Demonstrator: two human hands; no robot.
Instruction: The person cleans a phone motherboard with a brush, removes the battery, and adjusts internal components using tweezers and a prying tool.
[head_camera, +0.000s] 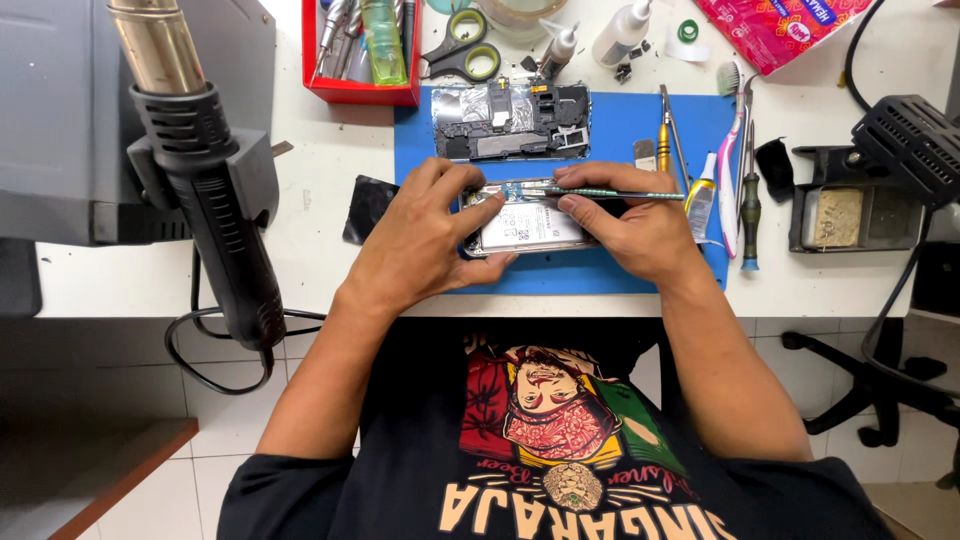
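An opened phone (527, 226) with its white battery showing lies on the blue mat (620, 125). My left hand (425, 235) grips the phone's left end, thumb under its near edge and fingers over the top. My right hand (628, 215) holds a thin metal tool with a green handle (610, 193), its tip pointing left onto the phone's upper edge. The fingers of that hand also rest on the phone's right end. A removed phone frame with foil (512, 120) lies on the mat just beyond.
A hot air gun (205, 170) hangs in its holder at left, cable looping below. A red tray (362, 45) of tools, scissors (462, 45), glue bottles, screwdrivers, a toothbrush (730, 150) and a black stand (865, 190) crowd the back and right.
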